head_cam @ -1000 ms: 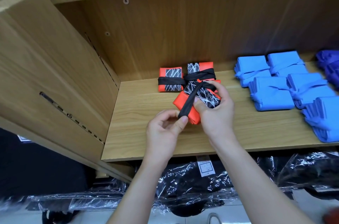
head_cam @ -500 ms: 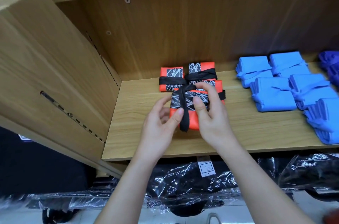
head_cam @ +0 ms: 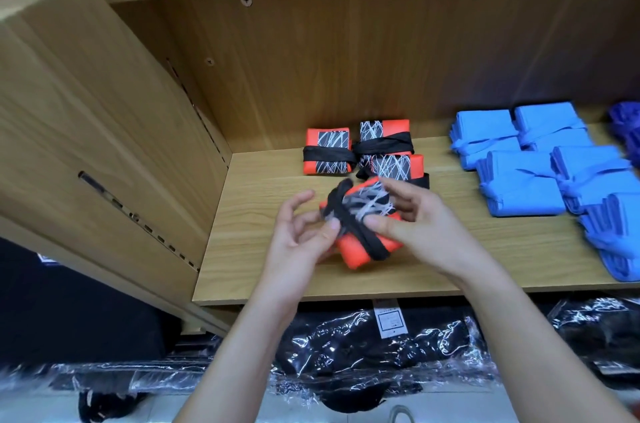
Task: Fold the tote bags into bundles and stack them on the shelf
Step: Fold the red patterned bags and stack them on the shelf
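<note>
The bundle [head_cam: 360, 251] is held tilted over the shelf [head_cam: 263, 214], near its front edge and just in front of three stored bundles [head_cam: 329, 152]. Whether it rests on the board cannot be told. It is gripped by the right hand [head_cam: 426, 228], with the thumb pressed on the front and the fingers curled over the top, probably so that the folds cannot spring open. The left hand [head_cam: 298, 242] is relaxed, with fingers spread, and nothing is held in it. Only its thumb tip seems to touch the black strap [head_cam: 360, 235] wound around the bundle, perhaps to tuck a loose end. This part is blurred, so it cannot be told if the strap is fastened. The blue bundles [head_cam: 519, 187] are laid well apart on the right, so the colours are kept separate.
</note>
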Demonstrator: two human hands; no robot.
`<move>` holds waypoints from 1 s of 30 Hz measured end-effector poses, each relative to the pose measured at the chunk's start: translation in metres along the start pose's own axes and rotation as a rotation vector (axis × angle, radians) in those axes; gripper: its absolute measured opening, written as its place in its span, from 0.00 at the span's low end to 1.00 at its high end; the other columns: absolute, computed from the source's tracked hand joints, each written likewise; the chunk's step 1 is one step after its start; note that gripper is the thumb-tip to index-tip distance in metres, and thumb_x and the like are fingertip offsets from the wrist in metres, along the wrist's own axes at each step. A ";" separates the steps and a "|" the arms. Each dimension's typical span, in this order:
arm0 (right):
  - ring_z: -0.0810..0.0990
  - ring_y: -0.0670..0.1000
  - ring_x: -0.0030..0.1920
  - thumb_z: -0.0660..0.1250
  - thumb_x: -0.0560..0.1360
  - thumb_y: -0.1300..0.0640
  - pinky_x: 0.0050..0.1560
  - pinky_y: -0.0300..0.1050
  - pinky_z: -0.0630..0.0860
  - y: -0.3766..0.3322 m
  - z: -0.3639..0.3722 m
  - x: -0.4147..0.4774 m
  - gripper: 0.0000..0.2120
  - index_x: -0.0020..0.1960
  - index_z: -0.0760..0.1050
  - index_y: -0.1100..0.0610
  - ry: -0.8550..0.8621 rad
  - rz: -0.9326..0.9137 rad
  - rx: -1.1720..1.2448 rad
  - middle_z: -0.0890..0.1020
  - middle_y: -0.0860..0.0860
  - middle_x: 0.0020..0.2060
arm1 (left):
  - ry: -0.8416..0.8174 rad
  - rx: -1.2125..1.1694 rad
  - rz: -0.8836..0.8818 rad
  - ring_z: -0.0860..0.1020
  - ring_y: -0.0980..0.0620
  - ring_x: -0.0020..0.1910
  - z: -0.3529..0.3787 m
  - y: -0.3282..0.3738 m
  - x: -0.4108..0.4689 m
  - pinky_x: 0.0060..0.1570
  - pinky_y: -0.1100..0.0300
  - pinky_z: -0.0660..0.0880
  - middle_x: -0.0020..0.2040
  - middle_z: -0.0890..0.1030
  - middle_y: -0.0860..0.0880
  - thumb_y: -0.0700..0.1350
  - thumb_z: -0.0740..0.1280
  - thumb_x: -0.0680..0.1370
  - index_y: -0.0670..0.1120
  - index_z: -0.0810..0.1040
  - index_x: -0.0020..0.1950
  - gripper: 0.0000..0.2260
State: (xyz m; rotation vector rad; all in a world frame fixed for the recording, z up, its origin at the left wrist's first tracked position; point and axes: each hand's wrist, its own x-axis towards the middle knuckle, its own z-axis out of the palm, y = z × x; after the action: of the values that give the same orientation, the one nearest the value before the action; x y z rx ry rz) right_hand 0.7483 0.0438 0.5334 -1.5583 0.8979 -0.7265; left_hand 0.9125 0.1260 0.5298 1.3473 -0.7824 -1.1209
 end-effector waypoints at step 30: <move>0.64 0.58 0.68 0.71 0.70 0.42 0.63 0.54 0.71 0.048 -0.025 0.043 0.28 0.68 0.67 0.40 0.232 0.012 -0.908 0.57 0.50 0.74 | 0.150 0.796 0.020 0.75 0.48 0.60 0.000 -0.007 0.124 0.59 0.58 0.70 0.60 0.79 0.49 0.46 0.65 0.80 0.47 0.71 0.69 0.17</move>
State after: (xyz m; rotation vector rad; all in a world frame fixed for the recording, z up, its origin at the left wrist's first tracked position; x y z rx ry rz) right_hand 0.7417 -0.0094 0.4896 -2.2741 1.5393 -0.5079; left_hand 0.9511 0.0115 0.5020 2.0423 -1.1898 -0.6861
